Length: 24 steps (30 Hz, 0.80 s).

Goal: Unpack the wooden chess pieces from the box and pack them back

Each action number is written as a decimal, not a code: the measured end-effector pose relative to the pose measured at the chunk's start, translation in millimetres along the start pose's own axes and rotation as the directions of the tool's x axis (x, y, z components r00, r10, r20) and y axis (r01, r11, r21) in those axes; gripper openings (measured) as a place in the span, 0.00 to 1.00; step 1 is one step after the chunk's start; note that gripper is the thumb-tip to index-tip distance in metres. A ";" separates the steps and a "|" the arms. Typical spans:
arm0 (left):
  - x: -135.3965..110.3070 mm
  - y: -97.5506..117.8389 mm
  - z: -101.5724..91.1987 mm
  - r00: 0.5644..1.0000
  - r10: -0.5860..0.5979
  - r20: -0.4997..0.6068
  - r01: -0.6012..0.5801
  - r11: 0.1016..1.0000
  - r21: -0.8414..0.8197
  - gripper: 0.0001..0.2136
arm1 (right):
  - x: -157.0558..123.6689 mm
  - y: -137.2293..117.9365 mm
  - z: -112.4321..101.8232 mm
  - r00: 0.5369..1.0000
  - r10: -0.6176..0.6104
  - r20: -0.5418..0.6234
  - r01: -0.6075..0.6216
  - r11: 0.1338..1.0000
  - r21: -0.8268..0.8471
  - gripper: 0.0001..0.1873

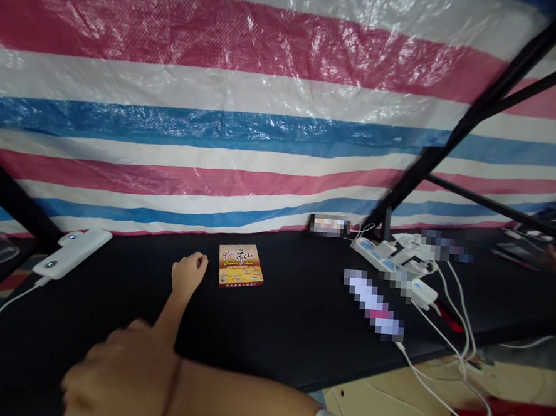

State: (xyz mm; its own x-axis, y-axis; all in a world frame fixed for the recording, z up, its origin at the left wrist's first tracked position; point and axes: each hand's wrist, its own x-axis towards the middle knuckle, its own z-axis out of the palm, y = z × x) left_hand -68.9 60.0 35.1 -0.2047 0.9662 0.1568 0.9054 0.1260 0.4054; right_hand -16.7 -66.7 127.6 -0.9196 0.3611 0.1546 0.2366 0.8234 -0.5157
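Observation:
A yellow and dark red Chinese chess box (241, 266) lies flat on the black tabletop (290, 322). Just left of it, apart from it, my left hand (189, 273) rests on the table in a loose fist, and I see nothing in it. In the foreground my right hand (121, 374) reaches in from the right and crosses in front of my left forearm. It is blurred, the knuckles look bent, and its fingertips and palm are hidden.
A white power bank (73, 255) with a cable lies at the left. Toward the right are a phone (373, 305), another phone (328, 225), and a power strip (391, 271) with plugs and trailing cables. Black frame bars (451, 143) slant before a striped tarp (217, 129).

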 end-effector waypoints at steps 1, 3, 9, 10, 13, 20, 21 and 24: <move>-1.6 -0.3 -0.7 1.000 0.015 -0.002 -0.015 0.999 -0.028 0.13 | -13.0 15.9 -12.6 0.991 -0.005 -0.136 0.007 1.000 0.018 0.05; -5.3 1.5 -0.4 0.999 0.048 -0.009 -0.049 0.994 -0.093 0.14 | -46.4 61.6 -37.0 0.835 0.231 -0.499 -0.194 0.973 0.125 0.10; -11.5 28.0 20.3 0.999 0.032 -0.023 -0.037 0.975 -0.217 0.17 | -129.1 195.1 -54.2 0.285 0.748 -0.599 -0.807 0.525 0.271 0.19; -12.1 32.4 23.7 0.999 0.022 -0.023 -0.027 0.975 -0.223 0.17 | -133.9 202.8 -49.7 0.309 0.756 -0.577 -0.815 0.523 0.249 0.18; -15.4 39.1 28.0 1.000 0.008 -0.020 -0.012 0.974 -0.227 0.16 | -137.8 205.3 -36.7 0.371 0.745 -0.555 -0.813 0.550 0.193 0.16; -28.2 36.1 24.4 1.000 -0.007 0.005 0.008 0.973 -0.229 0.12 | -143.6 194.4 -32.6 0.378 0.758 -0.531 -0.804 0.553 0.217 0.11; -29.0 36.3 24.9 1.000 -0.009 0.003 0.010 0.973 -0.231 0.12 | -144.7 194.4 -33.2 0.368 0.763 -0.531 -0.801 0.550 0.236 0.11; -29.7 36.9 26.2 0.999 -0.023 -0.029 0.015 0.968 -0.249 0.12 | -143.9 192.3 -37.1 0.321 0.785 -0.530 -0.747 0.554 0.368 0.10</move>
State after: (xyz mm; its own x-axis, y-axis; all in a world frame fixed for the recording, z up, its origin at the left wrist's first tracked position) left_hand -19.7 41.8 21.8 -0.2358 0.9562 0.1737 0.7809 0.0800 0.6195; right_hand 172.7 55.9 37.5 0.0572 0.9941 0.0919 0.7030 0.0252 -0.7107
